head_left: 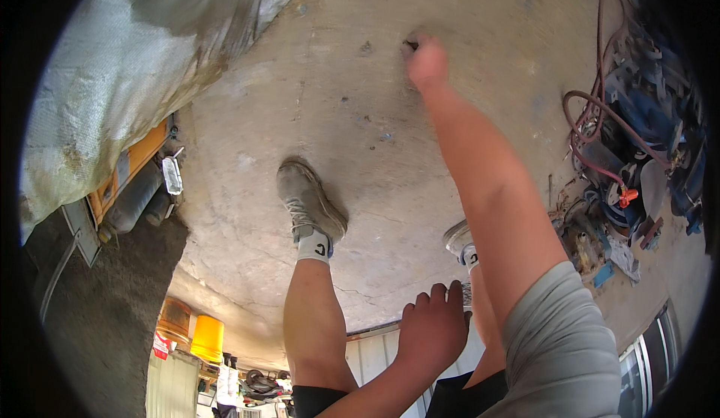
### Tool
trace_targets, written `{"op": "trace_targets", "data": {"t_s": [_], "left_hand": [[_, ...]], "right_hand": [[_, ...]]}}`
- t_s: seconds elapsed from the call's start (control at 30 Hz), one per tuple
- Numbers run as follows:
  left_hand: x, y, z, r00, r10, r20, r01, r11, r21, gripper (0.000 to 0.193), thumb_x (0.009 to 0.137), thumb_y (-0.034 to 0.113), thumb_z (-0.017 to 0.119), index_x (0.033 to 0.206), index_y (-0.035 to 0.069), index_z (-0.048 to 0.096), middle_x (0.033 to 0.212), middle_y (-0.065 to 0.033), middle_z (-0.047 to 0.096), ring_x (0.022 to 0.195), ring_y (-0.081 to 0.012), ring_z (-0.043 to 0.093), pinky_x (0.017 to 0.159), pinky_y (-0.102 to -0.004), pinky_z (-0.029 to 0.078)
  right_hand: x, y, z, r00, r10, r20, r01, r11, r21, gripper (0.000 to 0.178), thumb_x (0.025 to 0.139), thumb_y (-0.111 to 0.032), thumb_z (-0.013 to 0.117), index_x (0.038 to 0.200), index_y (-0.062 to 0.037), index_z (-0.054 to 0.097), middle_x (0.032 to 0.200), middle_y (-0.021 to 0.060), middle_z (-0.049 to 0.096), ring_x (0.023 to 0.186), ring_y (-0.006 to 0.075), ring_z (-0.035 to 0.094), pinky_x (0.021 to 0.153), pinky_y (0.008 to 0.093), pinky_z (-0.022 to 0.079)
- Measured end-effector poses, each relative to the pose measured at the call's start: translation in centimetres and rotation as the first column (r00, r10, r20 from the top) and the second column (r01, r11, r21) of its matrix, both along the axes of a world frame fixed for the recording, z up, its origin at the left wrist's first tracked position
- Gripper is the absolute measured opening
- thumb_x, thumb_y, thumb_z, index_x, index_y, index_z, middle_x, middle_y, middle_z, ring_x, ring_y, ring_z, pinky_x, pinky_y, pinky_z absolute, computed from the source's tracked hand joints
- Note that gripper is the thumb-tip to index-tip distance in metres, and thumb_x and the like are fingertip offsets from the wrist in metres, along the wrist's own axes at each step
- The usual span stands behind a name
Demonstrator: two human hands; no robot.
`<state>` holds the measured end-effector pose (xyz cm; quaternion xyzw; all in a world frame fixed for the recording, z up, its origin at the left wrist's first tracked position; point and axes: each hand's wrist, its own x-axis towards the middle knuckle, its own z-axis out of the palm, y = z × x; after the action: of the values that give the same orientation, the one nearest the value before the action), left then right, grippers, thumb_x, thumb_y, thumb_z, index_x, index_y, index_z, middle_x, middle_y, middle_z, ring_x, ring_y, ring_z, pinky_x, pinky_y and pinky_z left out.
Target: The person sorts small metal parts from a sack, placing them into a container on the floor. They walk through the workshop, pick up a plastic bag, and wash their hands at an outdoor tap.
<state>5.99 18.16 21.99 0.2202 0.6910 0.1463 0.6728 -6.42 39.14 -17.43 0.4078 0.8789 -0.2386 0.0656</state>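
My right hand point(427, 64) reaches far forward, close to the concrete floor point(360, 185). Its fingers are closed, with a small dark thing point(411, 44) at their tips, too small and blurred to name. Small dark bits and stains mark the floor to the left of that hand. Bent at the wrist, my left hand point(433, 329) hangs by my right leg, its fingers loosely curved and apart. Nothing shows in it, though its palm is hidden. My left foot wears a grey shoe point(309, 199); the right shoe point(457, 239) is partly covered by my right arm.
A large whitish woven sheet point(142, 50) covers a bulk at the left. Beside it lie an orange frame point(129, 170) and grey cylinders point(135, 199). At the right, a reddish hose point(600, 106) loops over heaped metal parts point(652, 103). A yellow bucket point(208, 338) stands lower left.
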Motion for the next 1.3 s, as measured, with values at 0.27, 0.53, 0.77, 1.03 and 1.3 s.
{"op": "trace_targets", "data": {"t_s": [0.27,0.53,0.77,1.03,1.3], "left_hand": [[-0.8,-1.4,0.1,0.999,0.048,0.004,-0.048,0.999,0.014,0.051,0.092,0.028,0.066,0.134,0.004,0.053,0.112,-0.0155,0.062,0.097,-0.032,0.064,0.08,-0.0457,0.051],[-0.5,-1.7,0.3,0.995,0.095,-0.023,-0.093,0.993,0.067,0.046,0.087,0.028,0.07,0.123,0.001,0.057,0.103,-0.0133,0.062,0.09,-0.03,0.065,0.072,-0.0436,0.05],[-1.0,-2.0,0.6,0.998,0.061,-0.002,-0.06,0.995,0.077,0.047,0.087,0.029,0.07,0.123,0.001,0.057,0.106,-0.0139,0.062,0.094,-0.0305,0.065,0.073,-0.0443,0.051],[0.0,-2.3,0.7,1.0,-0.001,0.019,-0.001,0.994,0.112,0.055,0.088,0.029,0.068,0.132,0.002,0.054,0.11,-0.0158,0.062,0.096,-0.0312,0.064,0.074,-0.0459,0.051],[1.6,-2.7,0.9,0.996,0.046,-0.071,-0.032,0.982,0.185,0.053,0.086,0.023,0.064,0.133,0.002,0.054,0.106,-0.0151,0.061,0.09,-0.0301,0.062,0.07,-0.0458,0.048]], "right_hand": [[-3.7,-0.7,2.0,0.955,0.296,0.008,-0.292,0.946,-0.143,0.027,0.084,-0.016,0.071,0.108,-0.005,0.067,0.118,0.017,0.066,0.107,0.0376,0.063,0.093,0.0446,0.053],[-7.0,-4.0,2.2,0.937,0.341,0.076,-0.321,0.927,-0.196,0.027,0.084,-0.012,0.069,0.11,-0.0071,0.066,0.124,0.0183,0.064,0.113,0.0392,0.062,0.096,0.0454,0.053],[-2.9,-9.5,3.0,0.803,0.593,0.06,-0.561,0.786,-0.258,0.028,0.08,-0.011,0.071,0.107,-0.0069,0.062,0.12,0.0158,0.062,0.105,0.0391,0.063,0.091,0.0465,0.054],[-0.1,-12.7,1.1,0.704,0.708,0.045,-0.685,0.695,-0.22,0.034,0.082,-0.007,0.07,0.114,-0.0087,0.062,0.118,0.0144,0.059,0.115,0.0362,0.06,0.093,0.0448,0.055],[0.1,-12.5,1.5,0.635,0.77,0.064,-0.743,0.631,-0.224,0.039,0.084,-0.006,0.067,0.123,-0.0102,0.062,0.13,0.0103,0.061,0.118,0.0357,0.06,0.094,0.0442,0.054]]}}
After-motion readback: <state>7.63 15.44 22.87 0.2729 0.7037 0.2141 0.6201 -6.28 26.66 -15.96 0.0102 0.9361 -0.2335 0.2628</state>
